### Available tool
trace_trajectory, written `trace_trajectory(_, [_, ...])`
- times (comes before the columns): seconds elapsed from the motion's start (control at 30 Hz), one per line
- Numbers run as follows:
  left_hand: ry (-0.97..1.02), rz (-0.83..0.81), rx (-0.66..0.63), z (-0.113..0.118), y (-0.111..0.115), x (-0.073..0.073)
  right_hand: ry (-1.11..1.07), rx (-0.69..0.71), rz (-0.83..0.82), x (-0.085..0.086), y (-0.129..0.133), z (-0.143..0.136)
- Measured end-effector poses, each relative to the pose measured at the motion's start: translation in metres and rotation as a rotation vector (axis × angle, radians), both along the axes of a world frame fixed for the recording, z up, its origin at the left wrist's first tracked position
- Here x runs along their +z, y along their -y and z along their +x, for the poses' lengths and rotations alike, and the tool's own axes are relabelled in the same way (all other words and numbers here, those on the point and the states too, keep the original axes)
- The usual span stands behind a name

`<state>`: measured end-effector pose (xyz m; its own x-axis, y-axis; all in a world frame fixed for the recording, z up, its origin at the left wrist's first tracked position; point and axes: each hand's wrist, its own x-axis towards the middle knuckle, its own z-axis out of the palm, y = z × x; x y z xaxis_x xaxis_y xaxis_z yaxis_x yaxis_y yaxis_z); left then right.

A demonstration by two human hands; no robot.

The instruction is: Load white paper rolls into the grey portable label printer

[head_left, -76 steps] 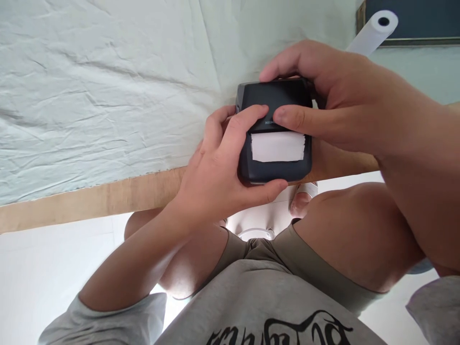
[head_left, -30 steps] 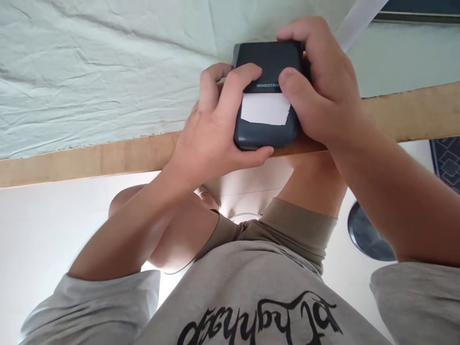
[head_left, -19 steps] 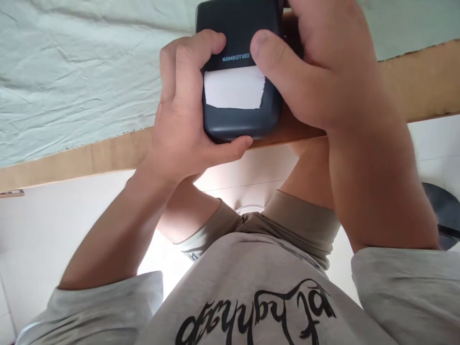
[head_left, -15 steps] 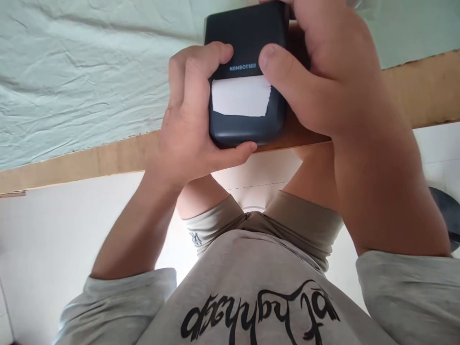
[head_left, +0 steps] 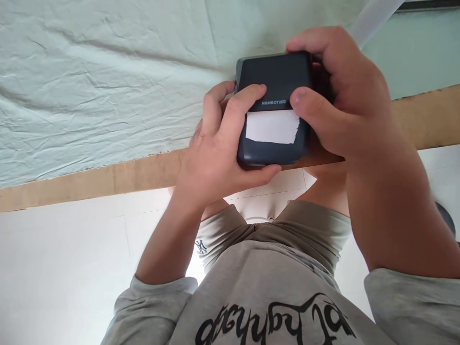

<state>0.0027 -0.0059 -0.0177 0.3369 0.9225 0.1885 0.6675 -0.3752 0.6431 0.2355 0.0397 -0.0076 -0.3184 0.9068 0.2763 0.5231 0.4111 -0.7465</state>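
A dark label printer [head_left: 275, 81] marked NIIMBOT is held between both hands over the table's near edge. A white paper label [head_left: 272, 127] with a ragged right edge lies across its front part. My left hand [head_left: 223, 139] grips the printer's left side, fingertips on the top and thumb along the near end. My right hand [head_left: 345, 96] grips the right side, its thumb on the top beside the lettering and its fingers at the far right corner. The printer's underside is hidden.
A wrinkled pale green cloth [head_left: 108, 86] covers the table, with a bare brown edge strip [head_left: 143, 175] in front. A white, tube-like object [head_left: 375, 21] lies at the back right. A dark round object [head_left: 444, 220] stands low at the far right.
The printer and both hands appear lower and further right in the view, which has itself shifted. The white tube-like object has come into view. Both hands still hold the printer.
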Motion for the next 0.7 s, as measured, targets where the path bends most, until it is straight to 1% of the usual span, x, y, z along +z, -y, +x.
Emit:
trace_trajectory(0.27, [0.010, 0.001, 0.001, 0.000, -0.001, -0.004, -0.011, 0.024, 0.021, -0.012, -0.006, 0.003])
trace_trajectory(0.47, [0.028, 0.018, -0.004, -0.002, -0.003, -0.005, -0.040, 0.002, 0.004, -0.013, -0.007, 0.004])
trace_trajectory(0.63, [-0.074, -0.005, -0.011, -0.012, -0.001, -0.006, -0.076, 0.006, -0.019, -0.013, -0.007, 0.001])
trace_trajectory(0.7, [-0.111, 0.002, -0.004, -0.016, 0.000, -0.006, -0.063, -0.009, 0.007, -0.013, -0.006, 0.000])
